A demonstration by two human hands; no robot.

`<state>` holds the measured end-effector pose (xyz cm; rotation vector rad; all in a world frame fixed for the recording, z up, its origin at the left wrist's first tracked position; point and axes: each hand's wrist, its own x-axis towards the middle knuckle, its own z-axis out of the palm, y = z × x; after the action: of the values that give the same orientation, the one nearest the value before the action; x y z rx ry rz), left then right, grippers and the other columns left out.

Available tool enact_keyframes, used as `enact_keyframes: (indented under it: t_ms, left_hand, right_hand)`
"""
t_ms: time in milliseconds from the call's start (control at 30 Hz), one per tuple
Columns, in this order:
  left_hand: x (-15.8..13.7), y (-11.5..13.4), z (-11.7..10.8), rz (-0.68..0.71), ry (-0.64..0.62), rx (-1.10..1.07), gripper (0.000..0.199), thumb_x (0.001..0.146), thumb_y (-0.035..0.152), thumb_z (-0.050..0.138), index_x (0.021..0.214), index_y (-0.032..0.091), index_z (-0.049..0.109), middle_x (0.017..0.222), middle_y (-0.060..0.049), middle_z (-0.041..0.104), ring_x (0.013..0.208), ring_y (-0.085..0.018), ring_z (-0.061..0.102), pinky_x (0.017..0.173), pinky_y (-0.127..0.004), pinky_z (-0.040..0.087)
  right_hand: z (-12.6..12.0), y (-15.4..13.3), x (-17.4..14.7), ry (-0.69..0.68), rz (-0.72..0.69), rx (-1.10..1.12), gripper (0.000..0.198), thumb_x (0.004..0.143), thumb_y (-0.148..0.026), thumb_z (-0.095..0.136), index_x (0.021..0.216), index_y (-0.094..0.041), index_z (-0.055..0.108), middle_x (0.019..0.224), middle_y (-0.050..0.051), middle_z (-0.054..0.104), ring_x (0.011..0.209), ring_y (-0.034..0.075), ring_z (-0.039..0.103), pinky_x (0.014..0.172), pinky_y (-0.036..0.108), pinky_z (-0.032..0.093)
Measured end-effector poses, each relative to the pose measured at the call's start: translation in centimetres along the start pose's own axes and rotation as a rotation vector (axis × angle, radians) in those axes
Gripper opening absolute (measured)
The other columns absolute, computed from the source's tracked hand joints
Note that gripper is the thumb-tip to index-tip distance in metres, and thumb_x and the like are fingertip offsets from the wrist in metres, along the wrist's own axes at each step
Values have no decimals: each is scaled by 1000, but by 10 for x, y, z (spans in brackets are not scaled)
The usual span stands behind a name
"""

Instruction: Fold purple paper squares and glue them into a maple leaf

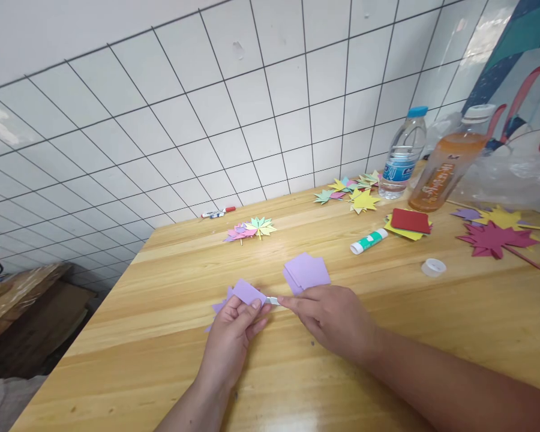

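Pinched between the thumb and fingers of my left hand (236, 327) is a folded piece of purple paper (248, 292). My right hand (335, 318) grips a craft knife (272, 300), whose silvery blade meets the paper's right edge; its handle is hidden in the palm. More purple paper pieces (216, 309), with pointed edges, lie partly covered behind my left hand. Just beyond my right hand is a small stack of purple paper squares (306, 271).
A glue stick (369, 241), its cap (433, 267) and stacked coloured paper (411, 221) lie to the right. Behind them stand a water bottle (404, 156) and an orange drink bottle (450, 162). Paper leaves (260, 226) and markers (218, 212) lie near the tiled wall. A red paper leaf (495, 239) is far right.
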<state>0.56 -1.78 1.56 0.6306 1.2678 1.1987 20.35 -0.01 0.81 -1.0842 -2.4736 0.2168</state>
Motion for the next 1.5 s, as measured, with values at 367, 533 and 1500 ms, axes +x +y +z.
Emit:
enact_keyframes:
  t_ms: [367, 533, 1500]
  left_hand:
    - [1, 1, 1, 37, 28, 18, 35, 61, 20, 77, 93, 18, 62, 77, -1, 68, 78, -15, 66, 60, -17, 52]
    - [0, 0, 0, 5, 1, -18, 41, 64, 19, 75, 103, 19, 61, 84, -2, 69, 80, -14, 66, 63, -18, 52]
    - [2, -4, -2, -7, -43, -35, 37, 71, 19, 71, 106, 21, 59, 88, -2, 68, 88, -15, 65, 70, -20, 52]
  right_hand:
    - [-1, 0, -1, 5, 27, -2, 44, 90, -21, 41, 131, -37, 42, 94, 2, 67, 85, 15, 59, 70, 25, 41]
    - [-2, 0, 0, -5, 14, 9, 46, 89, -20, 40, 131, -38, 41, 96, 1, 67, 85, 15, 59, 70, 26, 40]
    - [1, 1, -1, 38, 31, 1, 43, 90, -22, 40, 129, -40, 44, 93, -1, 67, 82, 14, 58, 67, 25, 39]
